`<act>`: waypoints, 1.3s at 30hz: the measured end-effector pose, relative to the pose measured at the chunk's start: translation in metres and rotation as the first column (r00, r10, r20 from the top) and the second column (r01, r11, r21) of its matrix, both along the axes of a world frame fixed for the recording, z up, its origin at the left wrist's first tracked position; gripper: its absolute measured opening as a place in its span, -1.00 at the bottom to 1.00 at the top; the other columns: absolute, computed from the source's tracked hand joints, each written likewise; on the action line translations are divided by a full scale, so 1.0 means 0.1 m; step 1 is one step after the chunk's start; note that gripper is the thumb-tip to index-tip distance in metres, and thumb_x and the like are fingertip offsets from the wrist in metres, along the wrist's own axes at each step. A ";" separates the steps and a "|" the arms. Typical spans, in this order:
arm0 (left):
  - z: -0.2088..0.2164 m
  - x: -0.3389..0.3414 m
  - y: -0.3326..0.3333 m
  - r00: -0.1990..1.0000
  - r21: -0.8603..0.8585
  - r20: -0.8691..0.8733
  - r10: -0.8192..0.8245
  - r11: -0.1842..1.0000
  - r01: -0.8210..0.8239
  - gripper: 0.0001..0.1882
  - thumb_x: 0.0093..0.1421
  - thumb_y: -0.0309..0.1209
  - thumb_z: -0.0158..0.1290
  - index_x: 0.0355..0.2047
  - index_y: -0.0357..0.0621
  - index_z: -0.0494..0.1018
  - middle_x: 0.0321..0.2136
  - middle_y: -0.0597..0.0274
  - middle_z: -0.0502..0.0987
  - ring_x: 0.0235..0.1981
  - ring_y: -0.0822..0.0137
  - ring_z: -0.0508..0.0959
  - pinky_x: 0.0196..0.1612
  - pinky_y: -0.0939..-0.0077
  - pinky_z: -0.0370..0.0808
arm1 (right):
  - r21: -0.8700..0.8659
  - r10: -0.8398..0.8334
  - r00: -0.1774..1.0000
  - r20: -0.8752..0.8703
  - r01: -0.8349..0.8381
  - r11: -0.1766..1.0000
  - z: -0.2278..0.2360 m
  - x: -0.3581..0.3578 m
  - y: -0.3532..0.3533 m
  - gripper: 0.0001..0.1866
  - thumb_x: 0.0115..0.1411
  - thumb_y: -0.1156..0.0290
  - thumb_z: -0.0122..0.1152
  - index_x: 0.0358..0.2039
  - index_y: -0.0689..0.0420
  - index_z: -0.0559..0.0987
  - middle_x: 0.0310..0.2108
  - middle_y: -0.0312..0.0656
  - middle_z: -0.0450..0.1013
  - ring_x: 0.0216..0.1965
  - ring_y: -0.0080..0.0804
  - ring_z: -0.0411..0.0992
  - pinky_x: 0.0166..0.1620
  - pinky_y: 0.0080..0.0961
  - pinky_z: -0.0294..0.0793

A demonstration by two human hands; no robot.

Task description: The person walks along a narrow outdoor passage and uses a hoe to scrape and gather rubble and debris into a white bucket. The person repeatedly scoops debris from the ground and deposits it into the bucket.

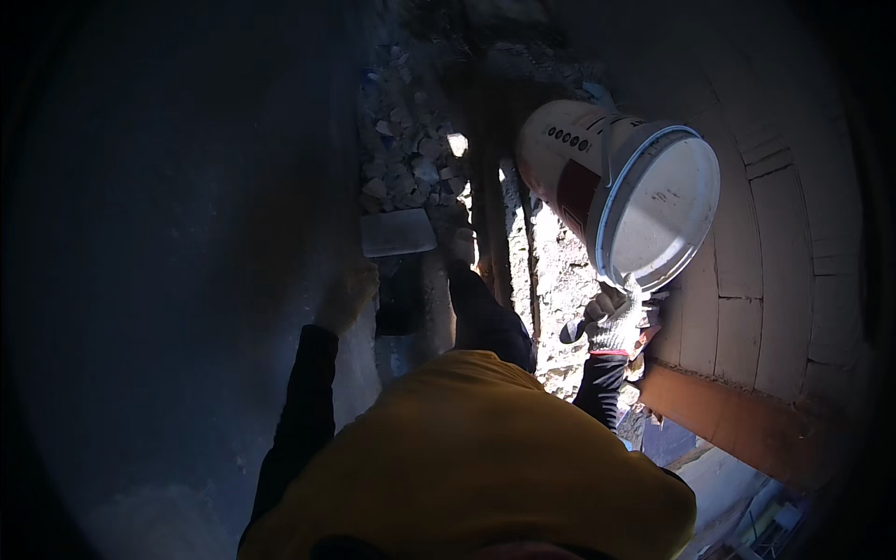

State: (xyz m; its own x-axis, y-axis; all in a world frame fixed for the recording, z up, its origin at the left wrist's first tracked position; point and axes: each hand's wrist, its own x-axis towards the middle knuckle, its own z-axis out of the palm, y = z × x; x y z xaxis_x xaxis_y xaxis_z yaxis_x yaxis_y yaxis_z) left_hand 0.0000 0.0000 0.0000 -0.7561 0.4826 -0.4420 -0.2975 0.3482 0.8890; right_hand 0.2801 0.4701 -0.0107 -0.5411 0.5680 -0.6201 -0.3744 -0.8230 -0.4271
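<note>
Beside pale blocks [737, 327], a tilted white bucket [581, 168] is touched at its lower rim by the gloved right hand [616, 319], fingers partly curled; whether it is pinched cannot be told. Near a pale slab [399, 233], the left hand [349, 294] is shadowed, its fingers unreadable.

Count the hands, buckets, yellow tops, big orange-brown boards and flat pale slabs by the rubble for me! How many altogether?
Left hand and right hand: 2
Bucket: 1
Yellow top: 1
Orange-brown board: 1
Flat pale slab by the rubble: 1
Total: 6
</note>
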 end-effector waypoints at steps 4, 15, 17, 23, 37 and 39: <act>-0.54 -0.17 -1.18 -0.052 -0.756 -0.637 -0.769 0.609 0.240 -0.57 0.42 -0.21 0.25 0.20 -0.14 0.55 0.01 0.17 0.66 0.05 0.36 0.63 0.12 0.32 0.56 | 0.369 0.098 0.966 0.237 -0.183 0.911 -0.28 -0.20 -0.55 -0.55 0.43 -0.09 0.22 -0.10 0.08 0.63 -0.36 -0.21 0.65 -0.75 -0.60 0.01 -0.65 -0.54 0.00; -0.47 -1.77 0.04 0.980 -0.536 -0.197 -0.027 0.840 -0.085 -0.45 0.41 -0.13 0.22 0.25 -0.26 0.52 0.10 -0.04 0.66 0.17 0.14 0.63 0.26 0.22 0.52 | 0.329 -0.086 0.913 0.399 -0.055 0.943 -0.10 -2.17 0.61 -0.62 0.48 -0.05 0.12 -0.13 0.02 0.60 -0.31 -0.17 0.68 -0.76 -0.62 0.00 -0.63 -0.59 -0.01; -0.33 -2.17 0.32 0.981 -0.506 -0.179 -0.076 0.862 -0.025 -0.42 0.40 -0.13 0.22 0.26 -0.28 0.51 0.11 -0.07 0.66 0.18 0.12 0.63 0.28 0.20 0.51 | 0.219 -0.099 0.911 0.401 0.010 0.976 -0.02 -2.56 0.65 -0.63 0.54 0.00 0.05 -0.09 0.03 0.61 -0.24 -0.12 0.71 -0.76 -0.66 0.01 -0.68 -0.63 0.02; -0.42 -4.39 1.20 0.958 -0.511 -0.123 -0.258 0.844 0.161 -0.42 0.40 -0.14 0.21 0.26 -0.30 0.51 0.14 -0.12 0.65 0.19 0.07 0.64 0.28 0.18 0.51 | 0.302 -0.119 0.836 0.535 -0.058 0.952 -0.14 -4.04 0.89 -0.65 0.49 0.07 0.10 -0.05 0.09 0.61 -0.14 0.00 0.72 -0.74 -0.66 0.05 -0.67 -0.61 0.07; 2.31 -9.40 2.94 0.532 -0.270 -0.845 -0.041 0.893 -0.360 -0.43 0.43 -0.34 0.24 0.40 -0.08 0.42 0.31 0.12 0.51 0.30 0.20 0.53 0.32 0.26 0.46 | 0.094 0.046 0.901 0.431 -0.095 0.991 0.54 -8.45 3.20 -0.65 0.41 0.12 0.06 -0.03 0.11 0.60 -0.19 -0.15 0.63 -0.59 -0.61 0.25 -0.65 -0.58 0.12; 2.71 -9.75 3.09 0.261 -0.104 -0.965 0.019 0.888 -0.449 -0.37 0.38 -0.34 0.30 0.41 -0.12 0.40 0.29 0.11 0.52 0.27 0.20 0.54 0.32 0.26 0.46 | 0.189 0.017 0.884 0.467 -0.118 0.975 0.61 -8.91 3.53 -0.64 0.41 0.11 0.08 -0.03 0.11 0.60 -0.19 -0.16 0.63 -0.58 -0.60 0.27 -0.64 -0.55 0.17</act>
